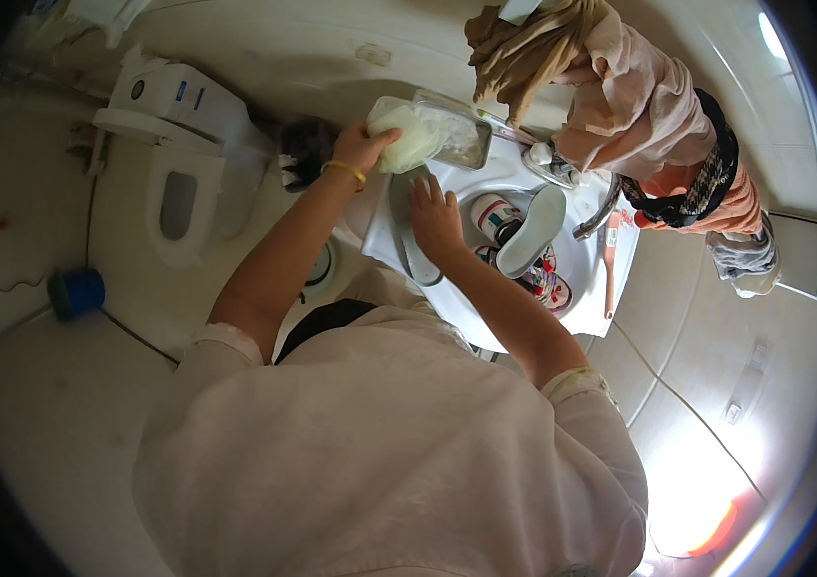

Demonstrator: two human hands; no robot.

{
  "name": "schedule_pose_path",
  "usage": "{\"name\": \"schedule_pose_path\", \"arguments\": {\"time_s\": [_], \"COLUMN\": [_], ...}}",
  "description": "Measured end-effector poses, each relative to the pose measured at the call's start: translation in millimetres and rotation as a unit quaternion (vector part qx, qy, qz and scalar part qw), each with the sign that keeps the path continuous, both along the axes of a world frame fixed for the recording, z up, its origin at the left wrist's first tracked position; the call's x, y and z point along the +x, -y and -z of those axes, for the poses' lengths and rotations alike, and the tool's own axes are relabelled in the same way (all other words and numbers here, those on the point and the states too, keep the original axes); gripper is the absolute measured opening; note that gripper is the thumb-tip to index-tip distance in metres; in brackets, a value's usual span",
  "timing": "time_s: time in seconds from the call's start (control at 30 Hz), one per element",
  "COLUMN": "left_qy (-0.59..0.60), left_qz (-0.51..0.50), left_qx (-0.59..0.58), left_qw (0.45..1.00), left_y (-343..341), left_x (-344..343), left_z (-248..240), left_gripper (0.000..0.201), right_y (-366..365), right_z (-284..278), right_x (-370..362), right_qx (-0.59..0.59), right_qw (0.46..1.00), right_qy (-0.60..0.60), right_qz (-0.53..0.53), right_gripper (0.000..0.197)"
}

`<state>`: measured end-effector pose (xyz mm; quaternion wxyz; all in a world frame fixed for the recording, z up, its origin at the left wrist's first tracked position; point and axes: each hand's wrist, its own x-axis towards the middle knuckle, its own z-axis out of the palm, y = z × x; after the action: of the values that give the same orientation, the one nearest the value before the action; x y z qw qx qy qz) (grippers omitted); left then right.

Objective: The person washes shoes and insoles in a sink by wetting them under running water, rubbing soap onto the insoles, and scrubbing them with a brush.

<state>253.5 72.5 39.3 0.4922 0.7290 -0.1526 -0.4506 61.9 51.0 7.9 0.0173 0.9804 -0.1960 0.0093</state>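
My left hand (pixel 360 152) grips a pale yellow-green plastic bag (pixel 408 137) above the back left edge of the white sink (pixel 471 322). What is inside the bag cannot be made out. On the sink's left rim lies a grey insole (pixel 416 262); my right hand (pixel 437 219) rests on or just over it, fingers spread. To the right, a second, paler insole (pixel 535 233) leans across a pair of multicoloured shoes (pixel 550 288) in the basin. The shoes are partly hidden by it.
A metal tray (pixel 471 144) stands at the sink's back edge. The faucet (pixel 597 215) and an orange-handled brush (pixel 610 264) are on the right. Clothes (pixel 630 91) hang over the far right side. A toilet (pixel 178 202) and blue bin (pixel 77 292) stand left.
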Motion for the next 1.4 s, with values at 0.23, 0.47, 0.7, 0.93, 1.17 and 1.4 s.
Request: {"name": "schedule_pose_path", "arguments": {"time_s": [0.23,0.47,0.7,0.93,1.17,1.4], "left_qy": [0.168,0.345,0.427,0.477,0.56,0.514], "left_qz": [0.099,0.196,0.138,0.016,0.102,0.258], "left_qx": [0.028,0.145,0.082,-0.029,-0.02,0.142], "left_qw": [0.98,0.907,0.89,0.878,0.822,0.805], "left_y": [60.5,81.0,78.0,6.3,-102.7,-105.5], "left_x": [-12.6,-16.9,-13.5,-30.4,-110.4,-127.0], "left_z": [14.6,12.1,31.8,30.7,36.8,35.3], "left_gripper": [0.04,0.047,0.056,0.043,0.046,0.064], "right_y": [-14.1,-0.5,0.2,43.2,81.0,67.0], "right_z": [-39.7,-53.4,-68.2,-71.7,-43.6,-52.9], "right_x": [-27.2,-67.5,-126.3,-202.6,-319.8,-324.0], "right_qx": [0.138,0.335,0.365,0.337,0.002,0.107], "right_qw": [0.986,0.904,0.833,0.755,0.8,0.834], "right_qy": [-0.062,0.172,0.279,0.344,-0.094,-0.011], "right_qz": [0.064,0.201,0.307,0.445,0.593,0.542], "right_gripper": [0.032,0.014,0.024,0.033,0.058,0.04]}}
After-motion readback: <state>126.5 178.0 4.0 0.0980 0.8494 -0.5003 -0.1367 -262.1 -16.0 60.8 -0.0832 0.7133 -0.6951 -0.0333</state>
